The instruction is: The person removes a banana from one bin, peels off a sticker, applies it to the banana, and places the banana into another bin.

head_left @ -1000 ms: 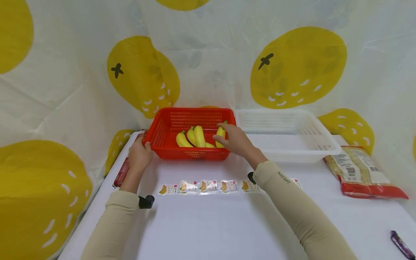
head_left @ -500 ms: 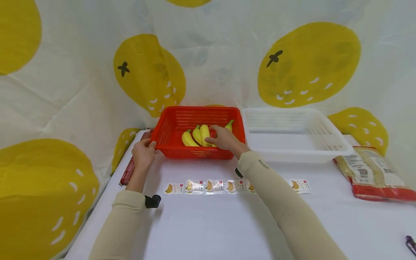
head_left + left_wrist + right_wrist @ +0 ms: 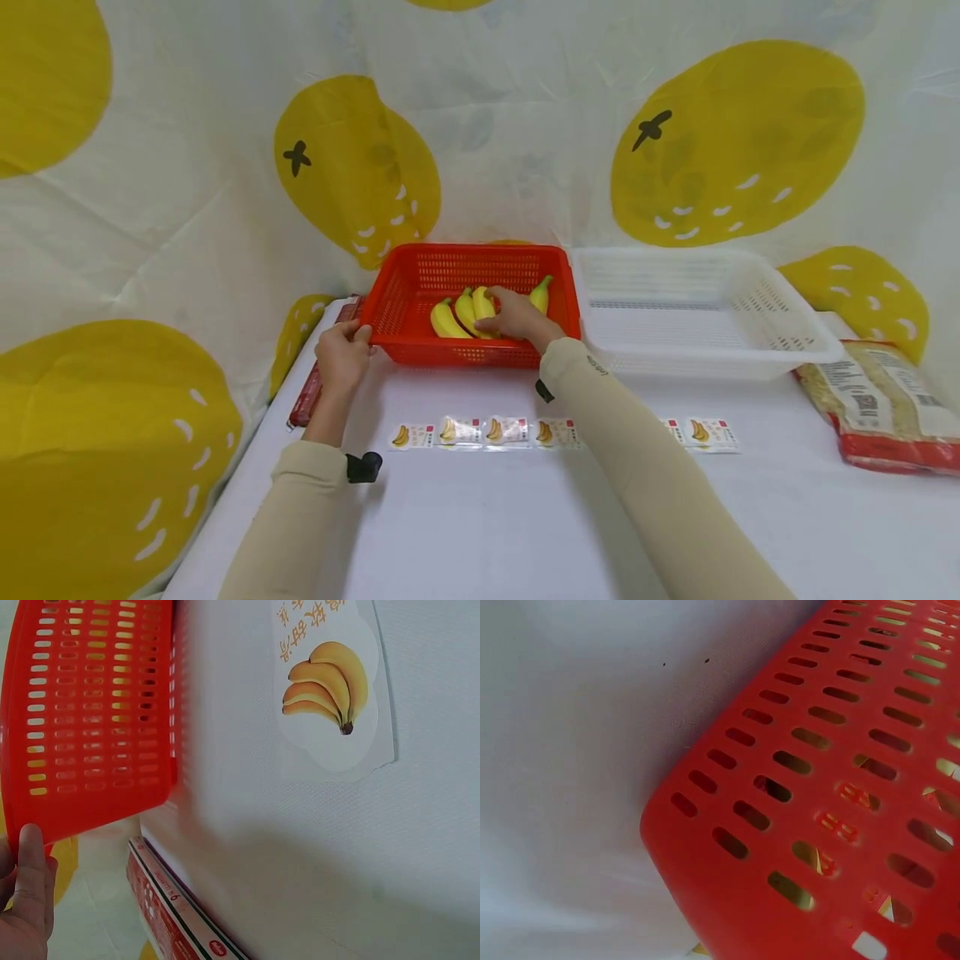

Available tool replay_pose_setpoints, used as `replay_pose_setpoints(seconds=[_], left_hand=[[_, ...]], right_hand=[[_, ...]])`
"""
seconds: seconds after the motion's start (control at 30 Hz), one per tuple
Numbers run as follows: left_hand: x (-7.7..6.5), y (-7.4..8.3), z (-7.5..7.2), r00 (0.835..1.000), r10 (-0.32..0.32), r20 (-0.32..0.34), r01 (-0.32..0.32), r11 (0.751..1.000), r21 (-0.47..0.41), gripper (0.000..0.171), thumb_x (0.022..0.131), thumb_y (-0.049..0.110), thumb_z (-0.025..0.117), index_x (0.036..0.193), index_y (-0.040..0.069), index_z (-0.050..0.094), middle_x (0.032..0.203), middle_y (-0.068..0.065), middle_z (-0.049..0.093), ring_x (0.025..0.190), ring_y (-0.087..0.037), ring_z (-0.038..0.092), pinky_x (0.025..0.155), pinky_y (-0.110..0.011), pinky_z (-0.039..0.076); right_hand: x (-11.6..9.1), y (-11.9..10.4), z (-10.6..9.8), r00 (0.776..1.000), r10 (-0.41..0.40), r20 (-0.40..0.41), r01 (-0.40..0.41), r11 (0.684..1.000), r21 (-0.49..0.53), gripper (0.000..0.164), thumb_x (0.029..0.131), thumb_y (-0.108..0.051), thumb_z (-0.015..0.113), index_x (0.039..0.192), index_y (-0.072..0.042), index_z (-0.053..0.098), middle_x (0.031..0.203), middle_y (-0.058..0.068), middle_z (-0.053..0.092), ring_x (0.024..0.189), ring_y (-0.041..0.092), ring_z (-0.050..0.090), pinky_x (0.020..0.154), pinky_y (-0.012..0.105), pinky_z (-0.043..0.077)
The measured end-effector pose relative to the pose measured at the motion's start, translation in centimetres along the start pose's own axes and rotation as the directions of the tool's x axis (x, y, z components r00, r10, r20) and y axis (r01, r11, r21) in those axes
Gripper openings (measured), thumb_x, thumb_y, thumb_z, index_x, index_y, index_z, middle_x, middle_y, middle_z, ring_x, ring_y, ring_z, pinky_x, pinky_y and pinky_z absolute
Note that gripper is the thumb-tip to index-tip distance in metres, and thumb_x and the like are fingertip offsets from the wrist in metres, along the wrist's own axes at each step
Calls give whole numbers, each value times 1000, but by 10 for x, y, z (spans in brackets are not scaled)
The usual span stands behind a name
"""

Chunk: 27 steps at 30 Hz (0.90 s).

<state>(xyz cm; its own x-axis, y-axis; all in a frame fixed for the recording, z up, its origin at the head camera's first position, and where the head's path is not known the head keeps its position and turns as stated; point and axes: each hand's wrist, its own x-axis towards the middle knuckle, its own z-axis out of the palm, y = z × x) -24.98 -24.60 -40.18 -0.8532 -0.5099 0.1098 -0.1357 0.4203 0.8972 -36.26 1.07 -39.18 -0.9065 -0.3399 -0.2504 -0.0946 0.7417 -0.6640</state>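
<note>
In the head view, my left hand (image 3: 343,354) grips the front left corner of a red plastic basket (image 3: 420,348). Its thumb and fingers pinch the basket rim (image 3: 22,832) in the left wrist view. Several yellow bananas (image 3: 448,321) lie inside. My right hand (image 3: 517,317) reaches in over the front wall, thumb and fingers around a banana (image 3: 483,302) in the middle of the bunch. Another banana (image 3: 540,293) leans at the right side, partly behind this hand. Only the basket's slotted outer wall (image 3: 780,825) shows in the right wrist view; the hand is hidden there.
A white slotted basket (image 3: 712,354) stands against the red one's right side. Banana-printed stickers (image 3: 506,430) lie in a row in front. A red-and-clear bag (image 3: 877,408) sits at the right, a long red box (image 3: 311,396) at the left. A fruit-print curtain (image 3: 525,125) hangs behind.
My right hand has moved left from the banana at the basket's right side to one in the middle. My left hand has stayed on the rim. The head view has shifted slightly right-to-left.
</note>
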Motion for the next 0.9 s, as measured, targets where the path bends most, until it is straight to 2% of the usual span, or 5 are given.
replay_pose_setpoints(seconds=[0.2, 0.43, 0.67, 0.9], left_hand=[[0, 2, 0, 1000, 6, -14, -6, 1000, 19, 37, 104, 13, 58, 133, -8, 62, 117, -27, 68, 86, -32, 71, 56, -5, 45], [-1, 3, -1, 1000, -29, 5, 29, 999, 15, 37, 105, 15, 57, 135, -6, 61, 118, -25, 66, 83, -24, 68, 59, -6, 48], [-3, 3, -1, 999, -49, 12, 49, 999, 4, 38, 105, 15, 57, 138, -3, 60, 119, -22, 67, 85, -24, 67, 60, -7, 48], [-2, 3, 0, 999, -44, 10, 44, 999, 15, 40, 105, 17, 56, 140, -2, 59, 121, -22, 66, 88, -25, 68, 61, -7, 49]], right_hand=[[3, 1, -2, 1000, 28, 6, -28, 998, 48, 76, 93, -36, 74, 156, -20, 36, 152, 8, 47, 131, 29, 48, 118, 49, 40], [4, 4, -2, 1000, 27, 15, -28, 998, 54, 76, 93, -36, 74, 157, -20, 35, 153, 8, 46, 132, 29, 47, 118, 47, 40], [1, 3, -2, 1000, 20, 18, -21, 995, 98, 74, 95, -31, 72, 157, -20, 34, 152, 9, 47, 129, 30, 49, 117, 48, 41], [-3, 2, -7, 1000, 4, 23, -8, 984, 176, 71, 97, -29, 70, 158, -24, 32, 147, 12, 50, 123, 30, 54, 105, 42, 53]])
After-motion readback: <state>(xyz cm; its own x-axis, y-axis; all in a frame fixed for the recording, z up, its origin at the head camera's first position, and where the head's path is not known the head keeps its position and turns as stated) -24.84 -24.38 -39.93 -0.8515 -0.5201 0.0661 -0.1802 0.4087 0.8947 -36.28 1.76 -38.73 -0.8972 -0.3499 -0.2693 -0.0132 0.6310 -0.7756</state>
